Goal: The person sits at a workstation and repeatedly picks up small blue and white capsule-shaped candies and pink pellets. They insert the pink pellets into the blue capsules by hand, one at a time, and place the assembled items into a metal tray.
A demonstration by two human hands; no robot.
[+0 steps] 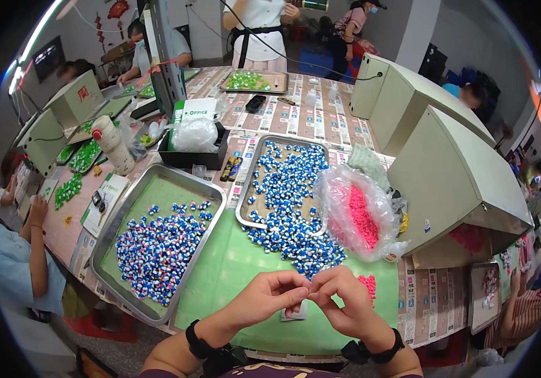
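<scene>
Left hand: the left hand (278,295) has thumb and fingers drawn together, tips meeting the other hand's; cannot tell whether it grasps a piece.
Right hand: the right hand (340,293) is likewise pinched, any content hidden.
Blue-and-white pieces: the blue-and-white pieces (289,242) are heaped on the green mat (220,296) just beyond the fingertips and in the metal tray (248,181) behind.
Pink pieces: loose pink pieces (369,286) lie beside the right hand; more fill the clear bag (381,200).
Left tray: the larger tray (168,184) bears blue, white and pink pieces.
Box print: white lettering on the green-and-white box (195,109).
Tablecloth print: repeated small text blocks on the tablecloth (321,120).
Housing mark: red character on a beige housing (83,93).
Tube labels: black-and-yellow tubes (231,169), wording too small to read.
</scene>
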